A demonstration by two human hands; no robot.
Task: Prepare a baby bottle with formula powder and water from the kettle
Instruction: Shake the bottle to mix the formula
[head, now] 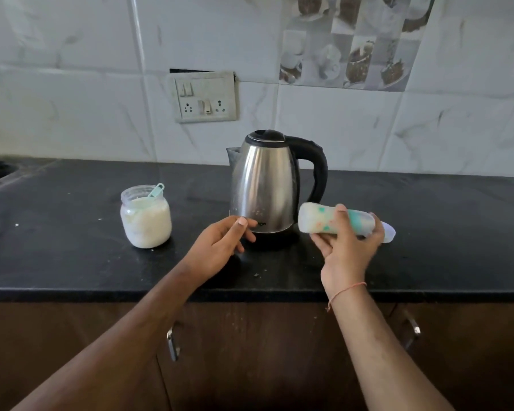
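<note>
1. Currently holding the baby bottle [335, 218] sideways in the right hand [349, 244], fingers wrapped round its middle, base pointing left toward the kettle [267, 185], teat end pointing right and hanging just above the black counter [71, 262].
2. Reaching forward with the left hand [223, 244], loosely half-curled, gripping nothing, fingertips sitting just in front of the kettle's lower wall; contact not discernible.
3. Risking a burn if that steel wall is hot, owing to bare fingers hovering so near it.
4. Risking leakage from the teat end, should the cap be loose, owing to the horizontal hold.
5. Risking a knock to the kettle, owing to the bottle's base lying just beside its right flank.
6. Showing a pale, cloudy interior in the bottle; possibly mixed formula, though blur is preventing any firm reading.
7. Standing well left of the kettle: an open jar [146, 218], mostly filled with white powder, with a teal scoop [156, 192] leaning inside, handle poking above the rim.
8. Keeping the kettle lid shut; contents not visible.
</note>
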